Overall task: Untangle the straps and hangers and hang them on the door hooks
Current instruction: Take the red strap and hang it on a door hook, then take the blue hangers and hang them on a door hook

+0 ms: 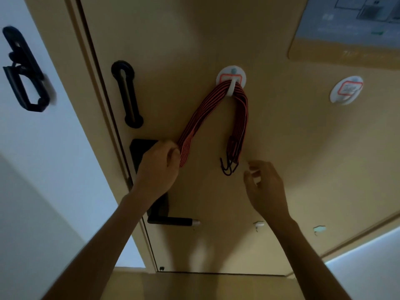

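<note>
The bundle of red-and-black striped elastic straps (216,109) is draped over the white round stick-on hook (231,83) on the beige door (173,40). It forms an upside-down U with two legs of unequal line. The right leg drops nearly straight down and ends in a cluster of thin black wire end-hooks (229,167) that hang free against the door. The left leg runs slantwise down and to the left, pulled off the vertical into the left hand (160,167), whose fingers are curled tight round the strands.

The right hand (264,185) is just beside the wire end-hooks, a little below and to their right, and not touching them. Its fingers are loosely curled with the thumb near the forefinger. Something pale shows at the fingertips, but whether it pinches anything I cannot tell.

So the free end lies up and to the left of the right hand, which is much the nearer one to it. The left hand already holds the other leg. The bundle seems hung but not yet settled, and letting the left leg swing down would likely even it.

A second white round hook (346,89) sits bare, well to the right.
</note>
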Demonstrator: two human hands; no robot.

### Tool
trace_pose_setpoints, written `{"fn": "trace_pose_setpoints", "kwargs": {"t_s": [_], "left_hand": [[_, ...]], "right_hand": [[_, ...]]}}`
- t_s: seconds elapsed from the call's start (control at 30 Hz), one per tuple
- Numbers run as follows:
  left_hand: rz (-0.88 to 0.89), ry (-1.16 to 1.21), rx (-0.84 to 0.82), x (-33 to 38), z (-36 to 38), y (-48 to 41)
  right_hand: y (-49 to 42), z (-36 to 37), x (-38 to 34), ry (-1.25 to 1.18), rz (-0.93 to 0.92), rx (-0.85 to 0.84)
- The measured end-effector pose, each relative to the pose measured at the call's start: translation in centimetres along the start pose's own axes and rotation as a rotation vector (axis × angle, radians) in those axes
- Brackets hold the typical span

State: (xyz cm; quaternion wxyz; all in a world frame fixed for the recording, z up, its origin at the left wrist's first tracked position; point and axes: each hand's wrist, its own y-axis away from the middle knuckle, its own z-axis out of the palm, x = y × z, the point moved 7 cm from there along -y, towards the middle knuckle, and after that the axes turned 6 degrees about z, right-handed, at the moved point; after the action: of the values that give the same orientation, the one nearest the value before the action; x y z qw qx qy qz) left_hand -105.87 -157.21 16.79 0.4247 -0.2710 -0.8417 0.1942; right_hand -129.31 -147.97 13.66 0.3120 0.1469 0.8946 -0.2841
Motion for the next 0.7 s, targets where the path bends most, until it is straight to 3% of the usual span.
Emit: {"fn": "trace_pose_setpoints", "kwargs": {"t_s": [0.27, 0.5, 0.7], "left_hand": [[-0.150, -0.056, -0.235, -5.7, 3.2, 9.6], [-0.464, -0.130, -0.535, -11.3, 6.1, 18.8], [-0.727, -0.216, -0.580, -13.6, 6.3, 26.8]], "right_hand": [[8.0, 8.0, 6.7, 0.121, 0.229, -0.367], [13.7, 13.5, 9.1, 0.210, 0.199, -0.721], [16.8, 15.8, 11.2, 0.212, 0.173, -0.900]]}}
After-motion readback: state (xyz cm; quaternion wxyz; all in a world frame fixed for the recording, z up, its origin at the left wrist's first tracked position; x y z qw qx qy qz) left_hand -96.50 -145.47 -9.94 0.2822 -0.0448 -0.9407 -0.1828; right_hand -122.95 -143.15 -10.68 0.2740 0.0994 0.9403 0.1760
